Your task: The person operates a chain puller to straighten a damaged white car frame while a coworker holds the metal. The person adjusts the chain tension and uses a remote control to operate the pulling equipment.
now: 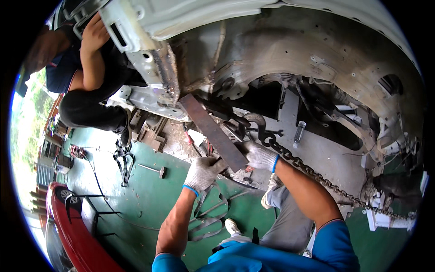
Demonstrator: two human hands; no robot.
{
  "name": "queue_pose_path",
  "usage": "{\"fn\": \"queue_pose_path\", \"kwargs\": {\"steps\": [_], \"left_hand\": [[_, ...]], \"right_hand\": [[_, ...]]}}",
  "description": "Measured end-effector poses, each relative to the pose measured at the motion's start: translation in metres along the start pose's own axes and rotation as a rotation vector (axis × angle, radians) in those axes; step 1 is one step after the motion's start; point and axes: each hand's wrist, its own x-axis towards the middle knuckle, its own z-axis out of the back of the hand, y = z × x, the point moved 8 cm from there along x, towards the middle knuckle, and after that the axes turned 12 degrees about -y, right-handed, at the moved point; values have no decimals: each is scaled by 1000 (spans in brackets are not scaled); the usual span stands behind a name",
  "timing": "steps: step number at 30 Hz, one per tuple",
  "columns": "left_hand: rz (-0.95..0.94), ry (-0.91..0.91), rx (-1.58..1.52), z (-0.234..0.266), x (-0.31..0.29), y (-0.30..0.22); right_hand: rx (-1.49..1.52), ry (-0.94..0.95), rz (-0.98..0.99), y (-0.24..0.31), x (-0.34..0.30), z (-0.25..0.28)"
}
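Both my hands wear white knit gloves with blue cuffs. Between them slants a long flat rusty metal bar [214,133], its far end up against the rusty edge of a stripped car body [165,75]. My left hand [202,173] grips the near end from the left side. From the right, my right hand [259,155] is closed around the same end, its fingers partly hidden beneath the bar. A large hook [256,122] with a heavy chain [312,172] lies beside my right hand, the chain running off to the right.
A co-worker's arm [93,59] reaches to the body panel at upper left. A hammer [158,171] and black straps [209,217] lie on the green floor. Wrenches [276,133] and a clear bottle [299,133] rest on the grey platform. A red car [74,231] stands lower left.
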Motion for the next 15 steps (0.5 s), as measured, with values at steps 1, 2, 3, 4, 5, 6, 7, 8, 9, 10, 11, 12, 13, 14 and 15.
{"fn": "queue_pose_path", "kwargs": {"steps": [1, 2, 3, 4, 5, 6, 7, 8, 9, 10, 11, 12, 13, 14, 15], "left_hand": [[-22, -66, 6, -3, 2, 9], [-51, -127, 11, -3, 2, 3], [-78, -190, 14, -3, 2, -4], [-88, -219, 132, -6, 0, -11], [-106, -231, 136, -8, 0, -14], [-123, -243, 141, -9, 0, -15], [-139, -256, 145, -9, 0, -15], [-176, -207, 59, -12, -1, -16], [-189, -168, -22, -12, -5, -17], [-210, -121, -102, -14, -11, -22], [-217, -83, -184, -12, -17, -23], [-210, -44, -226, -9, -25, -25], [-185, -56, -257, -9, -26, -18], [-162, -64, -289, -12, -28, -13], [-139, -71, -321, -14, -28, -10]], "right_hand": [[-55, -5, 62, 11, -2, 2], [-37, 1, 79, 9, 1, 2], [-19, 7, 96, 7, 3, 2], [-8, 12, -11, -3, 0, 5], [3, 20, -115, -2, -3, 6], [14, 26, -111, -5, -2, 6], [-12, -1, -52, -14, 2, 5], [-38, -35, 7, -22, 5, 5], [-66, -69, 66, -30, 8, 5], [-194, -184, 261, -39, 11, 5], [-314, -255, 318, -31, 9, 4], [-435, -331, 368, -17, 5, 4], [-387, -295, 337, -9, 6, 1], [-343, -263, 302, 2, 6, 1], [-298, -231, 267, 6, 7, 0]]}}
